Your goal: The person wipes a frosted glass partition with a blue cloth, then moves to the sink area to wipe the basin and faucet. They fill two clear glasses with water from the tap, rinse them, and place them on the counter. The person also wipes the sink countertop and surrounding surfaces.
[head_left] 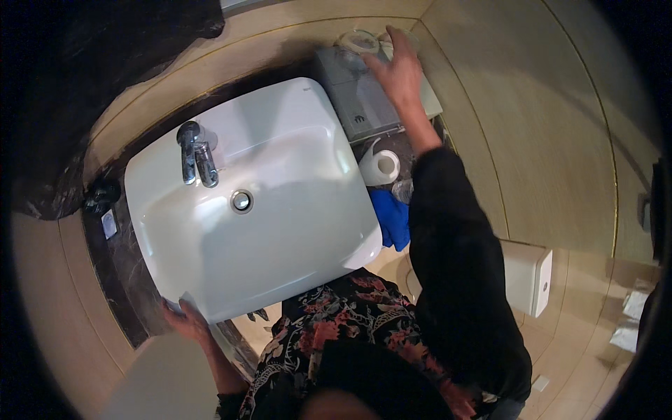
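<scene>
Right grip spreads beside a round clear container.

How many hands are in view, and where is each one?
2: the left hand is at the near-left corner of the white basin; the right hand is over the grey box. Neither is fully hidden.

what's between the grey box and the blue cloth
In the head view, a white paper roll sits between the grey box and the blue cloth, with what looks like clear plastic beside it, nearer the cloth.
</scene>
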{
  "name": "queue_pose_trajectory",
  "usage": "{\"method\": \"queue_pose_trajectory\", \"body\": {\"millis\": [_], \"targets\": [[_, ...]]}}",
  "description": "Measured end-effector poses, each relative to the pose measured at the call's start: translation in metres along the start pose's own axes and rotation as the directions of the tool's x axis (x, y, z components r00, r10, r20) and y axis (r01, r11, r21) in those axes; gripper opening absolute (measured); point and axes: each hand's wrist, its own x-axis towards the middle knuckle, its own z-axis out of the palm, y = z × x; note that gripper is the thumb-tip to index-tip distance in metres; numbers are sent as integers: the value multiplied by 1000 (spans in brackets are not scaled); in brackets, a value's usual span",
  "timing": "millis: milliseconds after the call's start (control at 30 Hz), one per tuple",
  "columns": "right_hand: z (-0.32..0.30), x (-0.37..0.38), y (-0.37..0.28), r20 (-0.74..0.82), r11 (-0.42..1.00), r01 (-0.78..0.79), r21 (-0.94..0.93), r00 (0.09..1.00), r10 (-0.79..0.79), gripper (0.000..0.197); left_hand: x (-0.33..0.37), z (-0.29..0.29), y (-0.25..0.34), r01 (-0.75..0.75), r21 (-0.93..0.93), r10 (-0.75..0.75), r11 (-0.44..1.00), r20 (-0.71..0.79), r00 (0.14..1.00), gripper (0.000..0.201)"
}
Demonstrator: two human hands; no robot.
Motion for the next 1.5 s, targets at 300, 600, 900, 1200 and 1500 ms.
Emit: {"method": "queue_pose_trajectory", "body": {"millis": [300,600,900,1200,1500], "targets": [[85,44,29,382,942,-17,-336,912,152,82,1,0,-4,-14,-18,14,1000,-9,1000,52],[81,50,31,405,960,-42,-278,901,156,86,-4,0,-10,-9,-23,8,1000,-24,1000,52],[51,64,53,268,960,-257,113,938,219,81,1,2,-13,16,-7,-16,1000,-23,1000,52],[-8,-38,-44,905,-202,-889,411,371,209,63,-5,-2,1,26,-18,-26,1000,-19,999,51],[10,-198,-147,998,-538,-841,-61,-32,-62,66,-11,6,64,-194,-107,210,975,167,963,67]]}}
